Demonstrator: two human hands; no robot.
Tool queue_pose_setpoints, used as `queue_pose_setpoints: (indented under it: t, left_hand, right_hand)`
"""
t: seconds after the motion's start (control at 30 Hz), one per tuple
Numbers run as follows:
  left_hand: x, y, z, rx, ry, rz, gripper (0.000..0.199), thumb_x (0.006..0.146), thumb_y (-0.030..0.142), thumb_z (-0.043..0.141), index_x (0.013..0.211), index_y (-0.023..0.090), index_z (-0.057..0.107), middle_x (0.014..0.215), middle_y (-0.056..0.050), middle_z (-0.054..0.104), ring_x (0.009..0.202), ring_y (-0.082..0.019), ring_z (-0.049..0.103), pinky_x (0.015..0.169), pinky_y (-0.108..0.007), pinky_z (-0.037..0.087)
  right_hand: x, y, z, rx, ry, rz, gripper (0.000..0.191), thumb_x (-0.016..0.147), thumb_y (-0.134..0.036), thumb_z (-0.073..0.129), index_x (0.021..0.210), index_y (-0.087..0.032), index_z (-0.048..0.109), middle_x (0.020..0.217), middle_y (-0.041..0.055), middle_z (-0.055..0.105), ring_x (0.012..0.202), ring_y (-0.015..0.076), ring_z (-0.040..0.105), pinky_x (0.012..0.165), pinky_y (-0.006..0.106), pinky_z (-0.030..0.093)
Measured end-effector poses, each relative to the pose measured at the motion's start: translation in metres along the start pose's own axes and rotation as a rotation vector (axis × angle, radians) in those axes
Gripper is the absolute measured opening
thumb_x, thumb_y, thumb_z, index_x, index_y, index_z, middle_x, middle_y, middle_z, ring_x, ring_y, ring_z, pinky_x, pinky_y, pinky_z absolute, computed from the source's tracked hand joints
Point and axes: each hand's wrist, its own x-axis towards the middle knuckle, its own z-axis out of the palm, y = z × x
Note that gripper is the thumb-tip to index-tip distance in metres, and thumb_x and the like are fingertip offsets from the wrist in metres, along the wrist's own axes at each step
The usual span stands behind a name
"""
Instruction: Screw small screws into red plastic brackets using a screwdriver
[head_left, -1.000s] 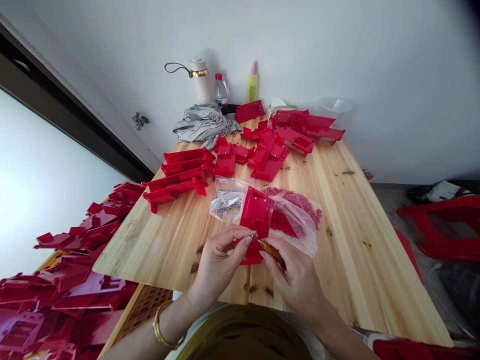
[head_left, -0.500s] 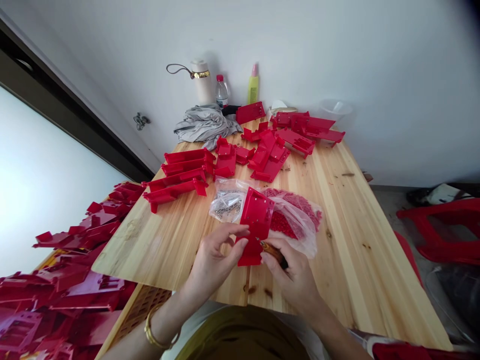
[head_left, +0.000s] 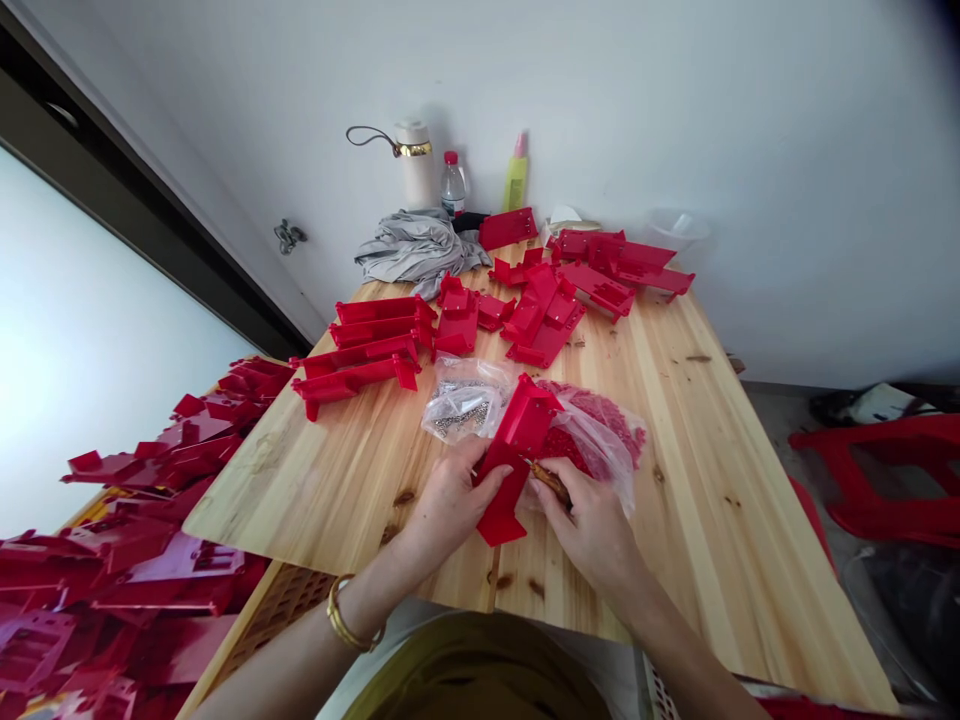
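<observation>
My left hand (head_left: 459, 497) grips the left edge of a red plastic bracket (head_left: 504, 486), thumb on its face and fingers behind. The bracket is tilted above the near part of the wooden table. In my right hand (head_left: 589, 520) is a small tool with a brown wooden handle (head_left: 551, 482), its thin metal tip at the right side of the bracket. Behind the bracket lie a clear bag of small metal screws (head_left: 466, 412) and a clear bag of small red pieces (head_left: 604, 425), partly covered by the bracket.
Several red brackets stand in a row (head_left: 360, 375) at the left of the table (head_left: 705, 520); more lie in a heap (head_left: 547, 310) farther back. A grey cloth (head_left: 412, 248), a white flask (head_left: 418, 180) and a bottle (head_left: 453, 185) stand by the wall. Red parts (head_left: 165, 560) fill the lower left.
My left hand has closed on the bracket, where before it hovered beside it with fingers apart. The bracket has turned and tilted to the right. The wooden-handled tool stays in my right hand.
</observation>
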Motion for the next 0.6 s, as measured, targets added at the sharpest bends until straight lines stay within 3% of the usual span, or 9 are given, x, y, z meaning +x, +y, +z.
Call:
queue_pose_setpoints:
  t: [0.2,0.33,0.47,0.6]
  left_hand:
    - [-0.007,0.013,-0.004,0.045,-0.013,0.019,0.017,0.094,0.021,0.057,0.102,0.020,0.071,0.091,-0.002,0.074,0.081,-0.017,0.066,0.075,-0.028,0.048]
    - [-0.012,0.014,-0.002,0.131,-0.021,0.068,0.021,0.096,0.021,0.054,0.109,0.021,0.071,0.098,-0.003,0.075,0.086,-0.018,0.068,0.077,-0.028,0.048]
    - [-0.017,0.017,-0.004,0.268,-0.033,0.137,0.022,0.097,0.020,0.052,0.109,0.020,0.070,0.097,-0.004,0.074,0.087,-0.020,0.068,0.075,-0.029,0.048]
    - [-0.016,0.022,-0.007,0.258,-0.062,0.154,0.020,0.096,0.019,0.053,0.109,0.021,0.068,0.094,-0.002,0.073,0.084,-0.018,0.067,0.074,-0.027,0.047]
  right_hand:
    - [-0.007,-0.003,-0.005,0.006,0.053,-0.025,0.017,0.099,-0.024,0.049,0.110,-0.020,0.061,0.097,0.0089,0.078,0.083,0.0216,0.076,0.070,0.031,0.059]
    - [-0.008,-0.005,-0.007,-0.061,0.064,-0.092,0.016,0.099,-0.021,0.049,0.109,-0.019,0.061,0.095,0.0078,0.078,0.081,0.0205,0.075,0.067,0.030,0.057]
    - [-0.008,-0.010,-0.014,-0.331,0.109,-0.208,0.016,0.101,-0.019,0.049,0.107,-0.017,0.064,0.089,0.0062,0.074,0.071,0.0201,0.071,0.060,0.030,0.050]
    - [-0.006,-0.017,-0.023,-0.653,0.115,-0.339,0.014,0.099,-0.014,0.054,0.103,-0.015,0.067,0.079,0.0043,0.068,0.065,0.0194,0.066,0.056,0.031,0.044]
